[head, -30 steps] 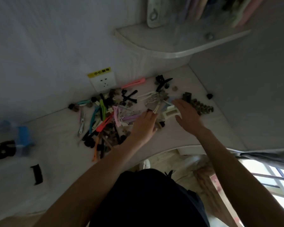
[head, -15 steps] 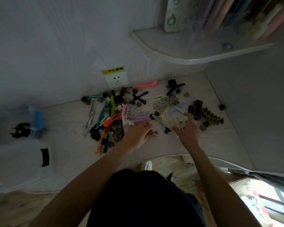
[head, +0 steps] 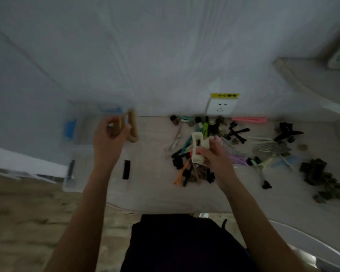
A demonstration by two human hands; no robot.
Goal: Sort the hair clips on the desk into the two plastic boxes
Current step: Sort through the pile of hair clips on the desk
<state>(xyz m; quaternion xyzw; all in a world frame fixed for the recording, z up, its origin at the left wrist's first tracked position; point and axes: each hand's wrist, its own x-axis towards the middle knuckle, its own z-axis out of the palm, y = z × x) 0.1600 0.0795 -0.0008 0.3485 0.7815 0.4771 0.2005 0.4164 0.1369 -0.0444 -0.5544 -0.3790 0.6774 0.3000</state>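
My left hand holds a tan claw clip in the air above the two clear plastic boxes. The far box has blue latches; the near box has black latches. Both are blurred. My right hand grips a cream rectangular claw clip over the left part of the clip pile. Many coloured and black hair clips lie spread across the desk to the right.
A wall socket with a yellow label sits on the back wall behind the clips. A pink clip lies by the wall. Dark olive clips cluster at the far right. A curved shelf juts out upper right.
Both hands left the pile's right part and moved left, each now holding a clip. The left hand rose over the boxes. The camera swung left.
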